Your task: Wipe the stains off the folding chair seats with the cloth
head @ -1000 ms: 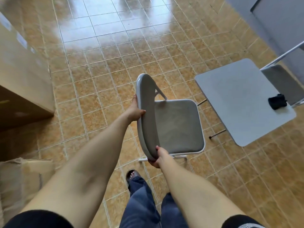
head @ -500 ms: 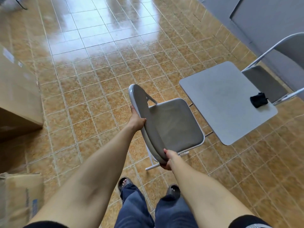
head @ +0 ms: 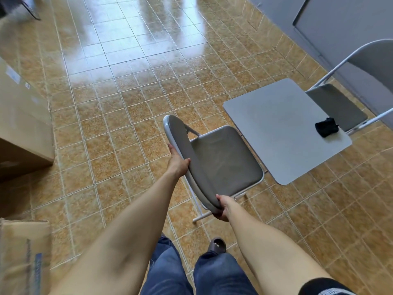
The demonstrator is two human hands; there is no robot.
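A grey folding chair stands unfolded in front of me, its padded seat facing up and its backrest toward me. My left hand grips the left edge of the backrest. My right hand grips the backrest's lower right end. A crumpled black cloth lies on the far right corner of a small grey table. A second grey folding chair stands behind that table, its seat partly hidden by the tabletop.
Glossy orange floor tiles stretch ahead. A large cardboard box stands at the left and another carton lies at the lower left. A grey wall runs along the right. My feet stand just behind the chair.
The chair has swung with my hands so its seat now sits close against the table's near corner. The view has tilted up and left, and both hands keep their grip.
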